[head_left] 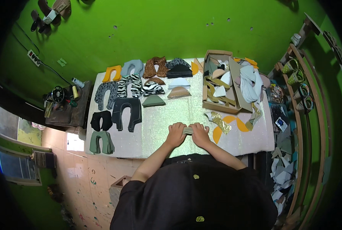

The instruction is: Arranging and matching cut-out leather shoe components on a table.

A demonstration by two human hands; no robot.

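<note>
Fingers of the left hand (176, 134) and right hand (200, 134) pinch opposite ends of a small grey-green stack (188, 130) at the near side of the white table (153, 142). Across from me, gold (219, 122) and orange scraps (217, 135) lie rightward near a cardboard box (220, 107); U-shaped cutouts (120, 109) sit leftward.

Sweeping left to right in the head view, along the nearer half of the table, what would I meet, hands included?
Green U-shaped pieces, stitched black U-shaped pieces, left hand, small grey-green stack, right hand, glittery gold scrap, mustard scrap.
</note>
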